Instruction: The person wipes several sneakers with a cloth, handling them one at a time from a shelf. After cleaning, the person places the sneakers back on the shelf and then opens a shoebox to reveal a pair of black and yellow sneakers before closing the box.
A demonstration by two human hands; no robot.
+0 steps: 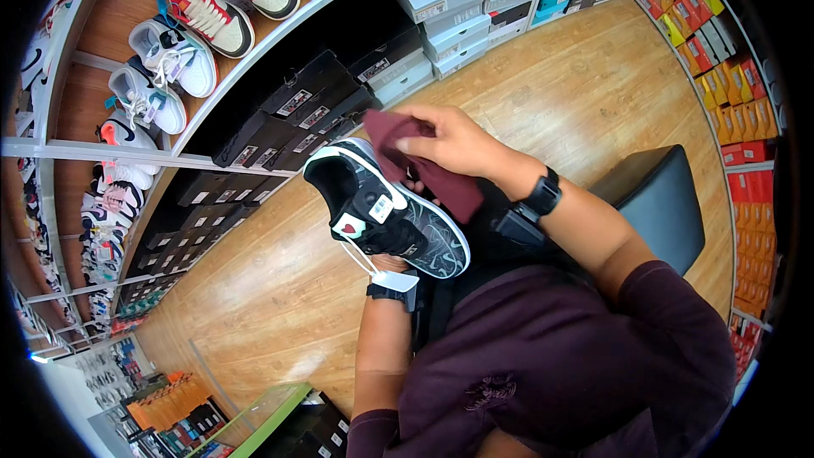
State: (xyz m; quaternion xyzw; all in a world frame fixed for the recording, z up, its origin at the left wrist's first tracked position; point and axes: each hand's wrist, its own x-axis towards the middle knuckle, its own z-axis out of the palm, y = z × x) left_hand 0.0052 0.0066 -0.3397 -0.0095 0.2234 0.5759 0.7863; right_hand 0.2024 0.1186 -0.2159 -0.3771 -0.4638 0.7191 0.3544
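Observation:
A black sneaker [420, 235] with swirling white line patterns, a white sole and a red heart on its tongue lies across my left hand [389, 262]. That hand is mostly hidden beneath the shoe; a few fingertips show at its far side. A white paper tag [395, 280] hangs from the shoe on a string, and a black security tag [367, 198] with a white sticker sits by the collar. My right hand [448, 140] grips a maroon cloth [448, 187] between thumb and fingers, against or just beside the sneaker's side.
Display shelves [191, 151] with many sneakers curve along the left, above stacked black shoeboxes [305, 86]. Light grey boxes [445, 13] stand at the top. A black padded bench [664, 210] is at my right. Orange and red boxes [750, 216] line the far right. A green-edged stand [273, 410] is at bottom left.

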